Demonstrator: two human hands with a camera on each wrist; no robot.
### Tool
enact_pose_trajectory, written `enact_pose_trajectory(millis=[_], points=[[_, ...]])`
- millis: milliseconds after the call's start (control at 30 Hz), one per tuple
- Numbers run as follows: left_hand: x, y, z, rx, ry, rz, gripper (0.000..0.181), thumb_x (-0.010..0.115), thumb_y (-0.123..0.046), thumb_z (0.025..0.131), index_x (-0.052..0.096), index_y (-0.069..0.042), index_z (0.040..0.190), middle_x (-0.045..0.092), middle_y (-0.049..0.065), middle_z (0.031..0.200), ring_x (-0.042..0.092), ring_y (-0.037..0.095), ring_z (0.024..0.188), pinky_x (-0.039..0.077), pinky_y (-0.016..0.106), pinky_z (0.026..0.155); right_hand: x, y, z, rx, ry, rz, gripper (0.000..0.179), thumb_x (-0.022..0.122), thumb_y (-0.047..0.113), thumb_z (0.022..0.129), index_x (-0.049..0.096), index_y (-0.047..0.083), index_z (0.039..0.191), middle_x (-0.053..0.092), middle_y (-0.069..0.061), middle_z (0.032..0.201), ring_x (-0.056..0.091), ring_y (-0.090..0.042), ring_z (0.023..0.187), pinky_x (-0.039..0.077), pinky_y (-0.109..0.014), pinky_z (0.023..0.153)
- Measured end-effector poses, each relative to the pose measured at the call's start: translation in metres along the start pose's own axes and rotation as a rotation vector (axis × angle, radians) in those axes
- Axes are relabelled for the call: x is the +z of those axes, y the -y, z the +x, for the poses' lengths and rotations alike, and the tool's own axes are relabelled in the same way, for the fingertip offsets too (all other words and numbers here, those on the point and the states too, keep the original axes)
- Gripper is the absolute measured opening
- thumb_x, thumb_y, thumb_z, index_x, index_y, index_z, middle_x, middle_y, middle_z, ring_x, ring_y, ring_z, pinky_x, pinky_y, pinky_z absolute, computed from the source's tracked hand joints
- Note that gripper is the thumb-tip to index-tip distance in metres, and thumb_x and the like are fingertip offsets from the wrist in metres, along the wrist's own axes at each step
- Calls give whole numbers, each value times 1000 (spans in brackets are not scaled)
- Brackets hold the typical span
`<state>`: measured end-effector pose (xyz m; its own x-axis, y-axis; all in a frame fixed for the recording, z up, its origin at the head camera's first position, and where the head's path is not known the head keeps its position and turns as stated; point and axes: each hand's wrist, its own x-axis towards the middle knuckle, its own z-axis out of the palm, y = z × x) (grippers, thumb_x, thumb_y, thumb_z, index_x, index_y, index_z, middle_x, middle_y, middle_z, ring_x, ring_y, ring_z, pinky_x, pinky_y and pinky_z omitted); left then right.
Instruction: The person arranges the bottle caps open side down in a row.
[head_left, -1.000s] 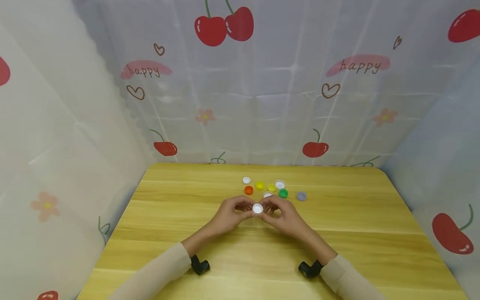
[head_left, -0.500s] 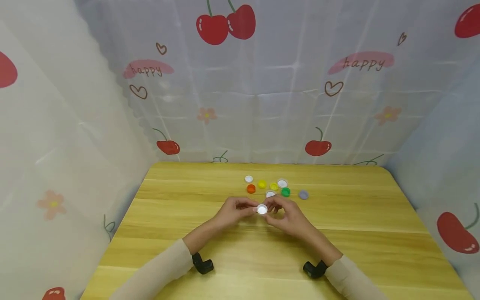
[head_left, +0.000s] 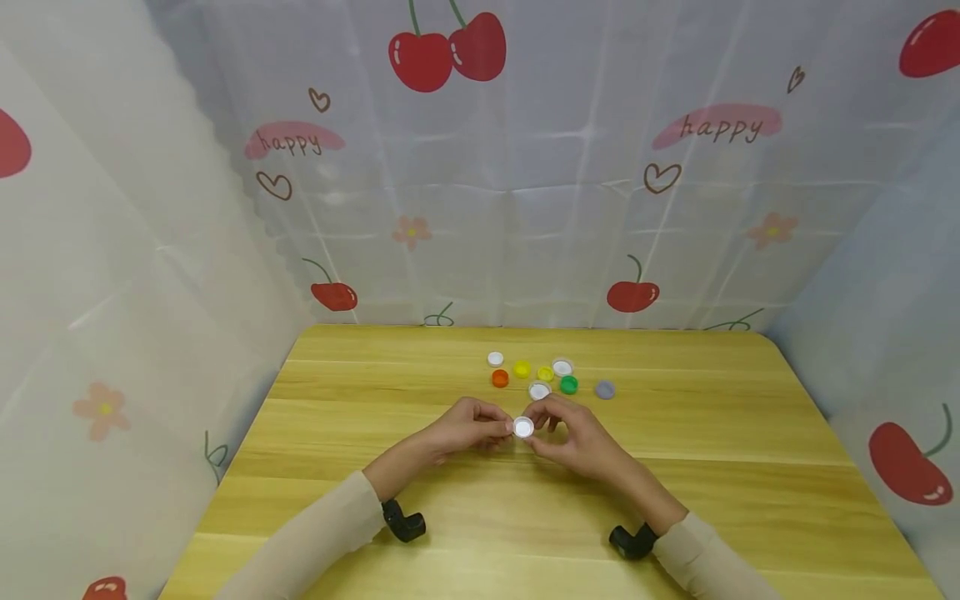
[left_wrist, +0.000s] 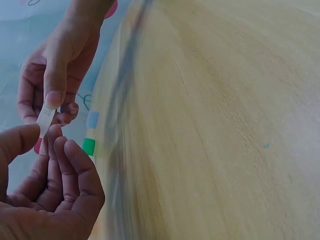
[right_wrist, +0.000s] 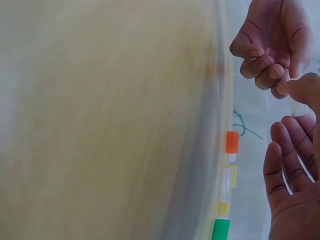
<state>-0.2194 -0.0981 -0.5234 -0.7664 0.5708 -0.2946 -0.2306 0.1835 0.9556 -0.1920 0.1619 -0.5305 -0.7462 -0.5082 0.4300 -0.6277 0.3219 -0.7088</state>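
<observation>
Between both hands, above the table, is a small round white bottle cap (head_left: 522, 427), its hollow or rimmed face toward the head camera. The left hand (head_left: 471, 428) pinches its left edge with thumb and forefinger. From the other side the right hand (head_left: 576, 437) pinches it, thumb in front and fingers behind. Edge-on in the left wrist view, the cap (left_wrist: 46, 120) is partly covered by the right thumb. In the right wrist view, the lower part of the cap (right_wrist: 298, 108) shows below the right thumb. Just beyond the hands lies a white cap (head_left: 539, 391) with a clear rim.
Behind the hands lie other caps: orange (head_left: 500, 378), white (head_left: 496, 359), yellow (head_left: 522, 369), another yellow (head_left: 545, 374), clear-rimmed white (head_left: 562, 367), green (head_left: 569, 385) and pale purple (head_left: 605, 389). The wooden table (head_left: 360, 392) meets a cherry-printed curtain (head_left: 510, 242) at its back.
The held cap and both hands have come slightly toward the person and a little right. The clear-rimmed white cap behind the right fingers now shows more fully. The caps on the table stay put.
</observation>
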Motion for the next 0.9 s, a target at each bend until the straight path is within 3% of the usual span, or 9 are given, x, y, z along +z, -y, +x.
enact_pose_trajectory(millis=[133, 200, 300, 467, 600, 700, 800, 900], points=[[0, 1, 0, 16, -12, 10, 23, 72, -18, 104, 78, 1, 115, 78, 26, 114, 75, 15, 92, 65, 29, 83, 1, -2, 0, 7, 5, -5, 30, 87, 9, 91, 71, 18, 116, 71, 4, 110, 68, -25, 94, 60, -37, 79], [0, 1, 0, 46, -23, 58, 23, 72, -19, 105, 78, 0, 115, 78, 25, 112, 73, 14, 91, 65, 28, 82, 2, -3, 0, 18, 11, -7, 30, 86, 11, 92, 71, 18, 117, 71, 5, 111, 68, -25, 95, 60, -37, 79], [1, 0, -1, 150, -59, 239, 19, 72, -22, 105, 80, -6, 112, 79, 16, 104, 70, 11, 89, 60, 23, 78, 2, -5, 0, 64, 14, -3, 32, 86, 16, 93, 70, 19, 120, 71, 4, 112, 69, -25, 94, 61, -38, 80], [4, -2, -5, 347, -146, 573, 9, 73, -20, 101, 80, -16, 104, 76, -2, 95, 65, 6, 86, 57, 22, 77, 1, -8, -3, 216, 10, 57, 33, 85, 27, 95, 70, 18, 124, 73, 1, 106, 70, -22, 90, 62, -34, 79], [8, -3, -10, 485, -192, 820, 7, 76, -18, 98, 78, -19, 104, 74, -9, 97, 64, 2, 88, 57, 19, 80, -1, -10, -4, 350, 99, 280, 26, 68, 27, 108, 70, 8, 125, 73, -15, 104, 70, -21, 84, 63, -32, 74], [11, -3, -13, 618, -229, 994, 8, 78, -20, 98, 78, -21, 106, 74, -10, 99, 62, 2, 90, 55, 18, 81, -4, -12, -5, 438, 220, 517, 36, 54, 26, 115, 65, -7, 124, 71, -23, 106, 71, -20, 84, 65, -33, 74], [14, -5, -16, 739, -253, 1089, 10, 79, -21, 98, 78, -20, 108, 74, -9, 101, 61, 5, 93, 54, 19, 81, -5, -13, -6, 485, 322, 686, 46, 46, 26, 117, 57, -18, 125, 71, -18, 108, 73, -17, 89, 66, -32, 79], [15, -6, -17, 824, -266, 1126, 11, 78, -20, 99, 78, -19, 110, 74, -9, 104, 63, 7, 96, 54, 20, 82, -6, -13, -6, 473, 359, 759, 44, 46, 25, 117, 55, -18, 125, 72, -11, 107, 73, -15, 92, 65, -30, 82]])
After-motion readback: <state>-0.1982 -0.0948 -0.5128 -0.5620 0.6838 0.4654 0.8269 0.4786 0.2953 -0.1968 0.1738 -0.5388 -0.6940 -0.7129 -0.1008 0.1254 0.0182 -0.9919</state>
